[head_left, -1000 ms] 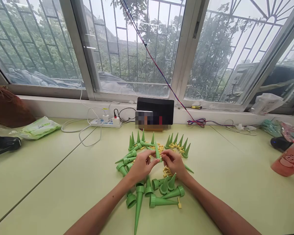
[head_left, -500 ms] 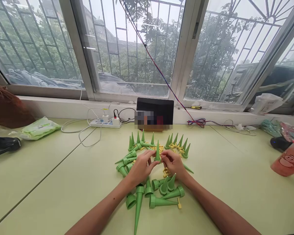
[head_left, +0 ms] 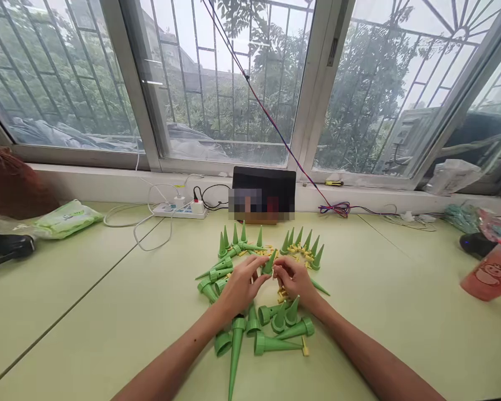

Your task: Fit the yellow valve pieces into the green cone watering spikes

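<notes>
While the left hand (head_left: 242, 281) pinches a green cone (head_left: 270, 263) near its wide base, probably to steady it, the right hand (head_left: 294, 277) curls its fingers in just beside; whether they close on anything, I cannot tell. The cone sits between the hands, over the table (head_left: 379, 312), tip up and leaning right, long axis tilted. Beyond, other cones (head_left: 318, 259) stand upright, presumably thanks to broad bases.
</notes>
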Available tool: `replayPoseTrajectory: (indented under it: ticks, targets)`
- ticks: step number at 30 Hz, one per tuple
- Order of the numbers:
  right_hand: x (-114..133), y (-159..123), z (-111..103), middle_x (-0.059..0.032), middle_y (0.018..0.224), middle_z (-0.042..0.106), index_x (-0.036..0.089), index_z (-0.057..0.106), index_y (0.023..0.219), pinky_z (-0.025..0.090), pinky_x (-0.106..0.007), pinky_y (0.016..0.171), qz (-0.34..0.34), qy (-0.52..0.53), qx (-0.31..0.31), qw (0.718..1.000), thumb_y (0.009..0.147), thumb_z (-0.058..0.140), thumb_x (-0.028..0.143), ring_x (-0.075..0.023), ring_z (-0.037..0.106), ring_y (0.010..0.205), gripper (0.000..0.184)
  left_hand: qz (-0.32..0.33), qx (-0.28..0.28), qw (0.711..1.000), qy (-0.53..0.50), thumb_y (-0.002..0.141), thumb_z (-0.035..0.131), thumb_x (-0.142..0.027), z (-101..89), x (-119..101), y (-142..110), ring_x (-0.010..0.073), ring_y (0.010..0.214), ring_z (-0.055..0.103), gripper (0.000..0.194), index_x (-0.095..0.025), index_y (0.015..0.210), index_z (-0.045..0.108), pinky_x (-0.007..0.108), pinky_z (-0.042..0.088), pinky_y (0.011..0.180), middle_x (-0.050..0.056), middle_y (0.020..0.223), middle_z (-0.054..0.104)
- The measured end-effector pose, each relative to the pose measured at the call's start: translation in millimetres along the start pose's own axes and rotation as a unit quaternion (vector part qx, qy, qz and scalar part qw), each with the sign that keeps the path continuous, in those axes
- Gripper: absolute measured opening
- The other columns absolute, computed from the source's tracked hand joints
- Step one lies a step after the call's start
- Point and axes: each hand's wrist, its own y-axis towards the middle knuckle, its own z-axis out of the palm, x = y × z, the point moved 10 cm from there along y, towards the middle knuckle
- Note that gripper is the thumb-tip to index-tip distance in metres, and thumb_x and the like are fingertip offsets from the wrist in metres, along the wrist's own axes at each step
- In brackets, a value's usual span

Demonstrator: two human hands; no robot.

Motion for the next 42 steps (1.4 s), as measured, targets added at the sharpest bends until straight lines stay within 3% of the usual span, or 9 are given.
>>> replayPoseTrajectory:
  ticks: [8, 13, 17, 21, 29, 42]
  targets:
    - [3.7, 0.8, -5.4, 0.0006, 0.066, 0.059, 0.019, 0.059, 0.086, 0.041, -0.024, 0.049, -0.011, -0.023, -0.026, 0.999, 0.095, 0.052, 0.034, -0.0112, 0.051, 0.049, 0.019, -0.028, -0.048, 0.998, -0.011, 0.096, 0.051, -0.031, -9.0, 2.3, 2.3, 0.0113, 0.06, 0.054, 0.021, -0.021, 0.111, 0.062, 0.024, 0.045, 0.054, 0.005, 0.095, 0.063]
    - [5.2, 0.6, -7.3, 0.0008, 0.066, 0.058, 0.019, 0.059, 0.086, 0.04, -0.024, 0.049, -0.014, -0.027, -0.035, 0.999, 0.095, 0.052, 0.033, -0.0113, 0.05, 0.049, 0.019, -0.114, -0.102, 0.987, -0.05, 0.098, 0.044, -0.046, -24.2, 16.7, 3.3, 0.0128, 0.054, 0.051, 0.04, -0.017, 0.077, 0.063, 0.025, 0.04, 0.052, 0.001, 0.068, 0.061]
    - [9.8, -0.4, -5.0, 0.0007, 0.067, 0.058, 0.019, 0.062, 0.087, 0.043, -0.024, 0.051, -0.032, -0.034, -0.022, 0.999, 0.095, 0.053, 0.031, -0.0115, 0.051, 0.051, 0.017, -0.158, -0.081, 0.982, -0.068, 0.098, 0.04, -0.053, -20.2, 26.3, 3.0, 0.0125, 0.048, 0.051, 0.058, -0.017, 0.058, 0.062, 0.027, 0.041, 0.054, -0.001, 0.051, 0.056]
    - [16.0, -1.4, -2.0, 0.0, 0.069, 0.06, 0.019, 0.066, 0.087, 0.044, -0.024, 0.053, -0.046, -0.046, -0.007, 0.998, 0.094, 0.055, 0.031, -0.0113, 0.052, 0.052, 0.018, -0.158, -0.052, 0.985, -0.038, 0.097, 0.04, -0.054, -13.0, 27.9, 2.7, 0.0127, 0.047, 0.054, 0.064, -0.017, 0.049, 0.061, 0.027, 0.041, 0.059, -0.001, 0.045, 0.056]
    - [28.4, -2.1, -0.3, -0.0017, 0.073, 0.063, 0.018, 0.068, 0.087, 0.045, -0.024, 0.055, -0.074, -0.063, 0.0, 0.995, 0.094, 0.055, 0.028, -0.0119, 0.054, 0.055, 0.017, -0.149, -0.021, 0.988, 0.015, 0.096, 0.041, -0.054, -8.4, 21.9, 2.5, 0.0116, 0.046, 0.049, 0.064, -0.017, 0.045, 0.056, 0.027, 0.036, 0.058, -0.002, 0.042, 0.051]
    - [24.2, -1.4, -2.7, -0.0002, 0.07, 0.06, 0.018, 0.068, 0.087, 0.046, -0.024, 0.055, -0.064, -0.053, -0.01, 0.997, 0.093, 0.056, 0.026, -0.0117, 0.055, 0.055, 0.015, -0.126, 0.001, 0.992, 0.026, 0.095, 0.041, -0.054, -5.1, 16.2, 4.7, 0.0127, 0.048, 0.047, 0.061, -0.017, 0.049, 0.056, 0.028, 0.034, 0.054, 0.001, 0.047, 0.056]
